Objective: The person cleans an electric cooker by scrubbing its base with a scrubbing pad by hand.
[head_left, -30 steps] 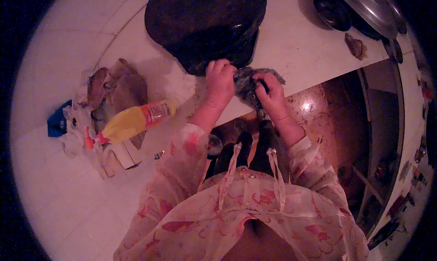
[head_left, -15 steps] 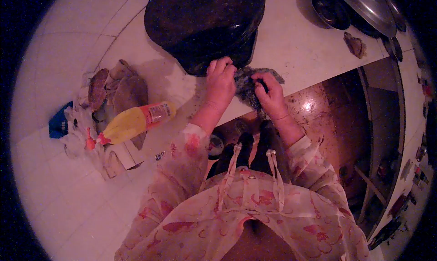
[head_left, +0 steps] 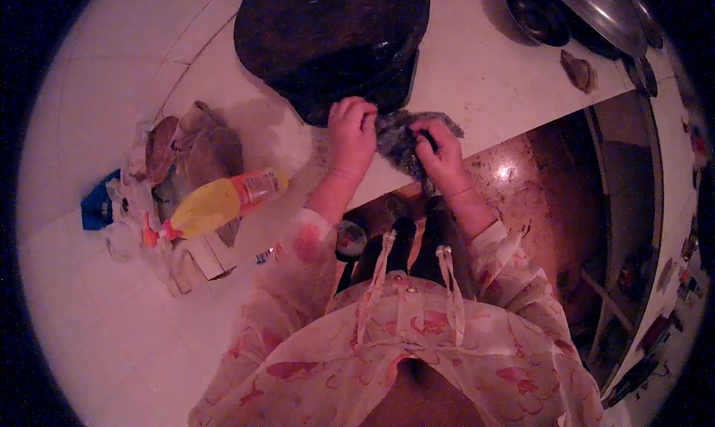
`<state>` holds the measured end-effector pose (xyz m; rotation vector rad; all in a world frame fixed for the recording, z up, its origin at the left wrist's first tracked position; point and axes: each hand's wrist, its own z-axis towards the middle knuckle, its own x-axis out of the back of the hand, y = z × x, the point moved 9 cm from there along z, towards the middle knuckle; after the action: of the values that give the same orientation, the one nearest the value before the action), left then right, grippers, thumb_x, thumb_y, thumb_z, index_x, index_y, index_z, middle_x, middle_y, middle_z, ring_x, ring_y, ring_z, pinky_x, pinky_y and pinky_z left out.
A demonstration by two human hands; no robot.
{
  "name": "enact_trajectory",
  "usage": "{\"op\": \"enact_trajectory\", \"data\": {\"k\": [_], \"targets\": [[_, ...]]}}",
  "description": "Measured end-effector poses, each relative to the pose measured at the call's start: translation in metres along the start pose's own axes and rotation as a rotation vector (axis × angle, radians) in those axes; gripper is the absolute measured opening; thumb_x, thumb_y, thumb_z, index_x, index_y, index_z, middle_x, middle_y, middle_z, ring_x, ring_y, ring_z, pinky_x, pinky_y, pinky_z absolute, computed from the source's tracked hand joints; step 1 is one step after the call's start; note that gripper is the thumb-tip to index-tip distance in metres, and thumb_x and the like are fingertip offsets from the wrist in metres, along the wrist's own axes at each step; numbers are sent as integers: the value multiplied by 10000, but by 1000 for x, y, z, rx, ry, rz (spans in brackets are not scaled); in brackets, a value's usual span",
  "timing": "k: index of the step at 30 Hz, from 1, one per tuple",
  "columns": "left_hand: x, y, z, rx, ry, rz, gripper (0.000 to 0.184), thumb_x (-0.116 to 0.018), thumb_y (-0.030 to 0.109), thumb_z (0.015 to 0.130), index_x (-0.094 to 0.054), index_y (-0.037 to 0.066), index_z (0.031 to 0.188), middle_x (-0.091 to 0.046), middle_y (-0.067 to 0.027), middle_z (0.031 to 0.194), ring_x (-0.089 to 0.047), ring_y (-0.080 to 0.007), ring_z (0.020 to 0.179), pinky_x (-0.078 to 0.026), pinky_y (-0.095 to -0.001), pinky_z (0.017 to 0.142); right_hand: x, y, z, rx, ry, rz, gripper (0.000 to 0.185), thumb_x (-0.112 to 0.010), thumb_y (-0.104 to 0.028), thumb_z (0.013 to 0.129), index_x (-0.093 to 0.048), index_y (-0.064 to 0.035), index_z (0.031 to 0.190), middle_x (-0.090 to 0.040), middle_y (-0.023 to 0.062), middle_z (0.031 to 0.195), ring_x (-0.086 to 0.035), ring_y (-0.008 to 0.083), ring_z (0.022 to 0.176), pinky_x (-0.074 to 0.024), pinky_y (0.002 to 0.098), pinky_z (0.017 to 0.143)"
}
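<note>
A thin, dark grey crumpled sheet [head_left: 397, 135], cloth or plastic I cannot tell, lies at the pale counter's edge between my hands. My right hand [head_left: 445, 155] pinches it with thumb and curled fingers. At its other end, my left hand [head_left: 351, 140] is closed, fingers bent over the sheet's left end; the fingertips are partly hidden. Just beyond my left hand stands a large dark glossy object [head_left: 335, 36] with a rounded top, nearly touching my fingers.
A yellow bottle [head_left: 208, 207] with a red nozzle lies to the left, beside brown cloth-like pieces [head_left: 212, 155] and a blue packet [head_left: 100, 202]. Dark pans [head_left: 538, 16] and a brown scrap [head_left: 578, 71] are at the upper right. Below the counter edge is a brown floor [head_left: 536, 196].
My left hand has shifted slightly left, and the crumpled sheet's left end now shows further left. My right hand stays almost in place, still pinching. The view has moved slightly.
</note>
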<state>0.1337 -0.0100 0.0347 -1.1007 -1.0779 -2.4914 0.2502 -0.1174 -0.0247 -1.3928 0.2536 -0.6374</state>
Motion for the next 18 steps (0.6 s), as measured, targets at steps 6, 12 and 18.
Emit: {"op": "enact_trajectory", "data": {"k": [6, 12, 18], "targets": [[-3, -6, 3, 93, -84, 106, 162, -595, 47, 711, -611, 43, 872, -593, -128, 831, -533, -329, 808, -421, -404, 759, 0, 0, -1, 5, -9, -10, 205, -525, -63, 738, -578, -27, 933, -592, 162, 905, -575, 319, 876, -452, 361, 792], [-17, -5, 7, -25, -221, 252, 180, -562, 81, 736, -610, 55, 907, -609, -139, 920, -559, -339, 824, -447, -418, 770, -1, 5, -3, -5, -7, 24, 196, -521, -73, 757, -574, -30, 940, -584, 165, 908, -572, 318, 886, -449, 360, 796], [-29, 17, 14, -158, -463, 541, 111, -552, 57, 688, -556, 46, 798, -597, -120, 824, -598, -284, 816, -495, -376, 674, -1, 7, -4, -61, -25, -1, 190, -512, -79, 769, -557, -25, 945, -570, 170, 928, -559, 316, 893, -439, 363, 806]]}}
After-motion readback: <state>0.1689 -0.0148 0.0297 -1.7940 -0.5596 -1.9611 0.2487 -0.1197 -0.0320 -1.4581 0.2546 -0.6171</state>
